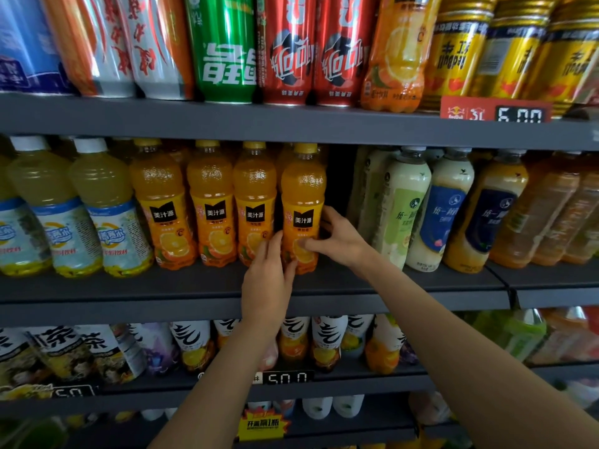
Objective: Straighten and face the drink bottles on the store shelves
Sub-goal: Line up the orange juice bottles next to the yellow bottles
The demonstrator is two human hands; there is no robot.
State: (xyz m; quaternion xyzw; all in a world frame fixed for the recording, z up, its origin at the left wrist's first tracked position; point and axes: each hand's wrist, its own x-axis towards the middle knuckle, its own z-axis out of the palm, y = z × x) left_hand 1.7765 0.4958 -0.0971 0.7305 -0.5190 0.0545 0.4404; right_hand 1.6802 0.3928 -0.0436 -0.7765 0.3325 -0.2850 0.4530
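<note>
We are partway through the row on the middle shelf (pixel 194 288). The four orange juice bottles stand close together near the front edge with their black label patches turned outward, so we judge that group nearly faced. The one we are working on, the rightmost orange bottle (pixel 303 202), stands upright at the right end of that group, just beside a dark gap that separates it from the milk tea bottles (pixel 418 205).

What is left looks larger than what is done. The milk tea bottles lean and their labels point off to the side, and the brown tea bottles (pixel 547 205) further right lean as well. The pale yellow bottles (pixel 107 202) to the left look tidy enough to us. On the shelf below, the white-labelled bottles (pixel 194 341) sit at mixed angles, so we judge that row untouched.

Our left hand (pixel 267 280) reaches up from below, fingers mostly straight, fingertips resting against the lower left of the rightmost orange bottle. Our right hand (pixel 337 238) wraps the bottle's right side, fingers curled behind it and thumb across the front of the label. Between them the bottle is steadied, seemingly for a small turn or nudge.
</note>
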